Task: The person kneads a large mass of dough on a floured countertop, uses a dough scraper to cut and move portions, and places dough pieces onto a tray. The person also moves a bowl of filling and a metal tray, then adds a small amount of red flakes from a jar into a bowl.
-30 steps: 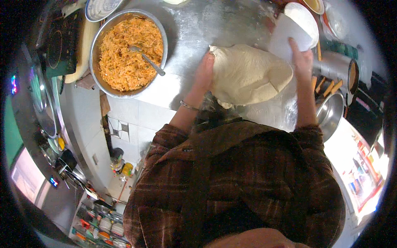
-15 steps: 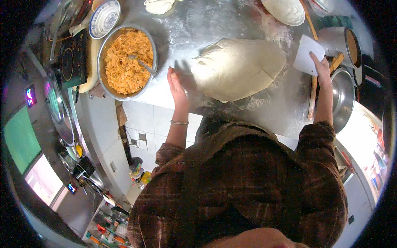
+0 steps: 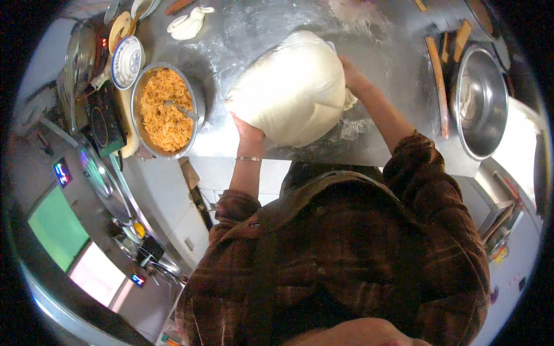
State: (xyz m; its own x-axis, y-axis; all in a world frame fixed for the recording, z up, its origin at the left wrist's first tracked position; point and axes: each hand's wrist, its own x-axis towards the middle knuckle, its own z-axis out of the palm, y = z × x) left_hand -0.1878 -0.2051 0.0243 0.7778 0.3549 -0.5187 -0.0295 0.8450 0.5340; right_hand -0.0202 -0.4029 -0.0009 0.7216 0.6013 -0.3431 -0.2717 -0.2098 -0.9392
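Creamy dough (image 3: 294, 92) bulges — smooth, faintly creased — between both hands (image 3: 250, 131).

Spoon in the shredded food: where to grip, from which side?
Probably the free end of the spoon's handle, from the right: it slants toward the metal bowl's right side, exposed, while the other end sits in the orange shredded food.

The large dough mass (image 3: 291, 89) blocks the surface's (image 3: 404, 72) middle. A narrow lane separates it from the shredded-food bowl (image 3: 196, 99); rightward, wider bare room, crossed by the right forearm (image 3: 385, 114), reaches a wooden stick (image 3: 437, 86). A small dough piece (image 3: 190, 24) obstructs the far left.
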